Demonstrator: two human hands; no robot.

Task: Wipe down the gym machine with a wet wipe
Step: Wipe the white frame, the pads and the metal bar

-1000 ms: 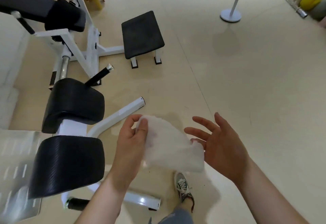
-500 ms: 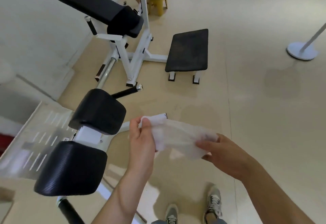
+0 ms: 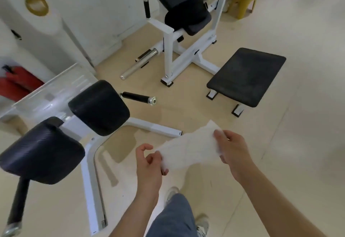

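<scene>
Wipe (image 3: 188, 149) stretched wider than before; left grip (image 3: 149, 162), right grip (image 3: 233, 151) each pinching an edge; step, likely: unfolding; next: press onto pad (image 3: 99, 106).

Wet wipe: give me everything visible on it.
The wet wipe is a white, thin, faintly creased sheet, cloth-like, spread out in the air above the floor. The left hand pinches its lower-left end, the right hand its upper-right end, so it slants up to the right. It touches nothing of the gym machine.
</scene>
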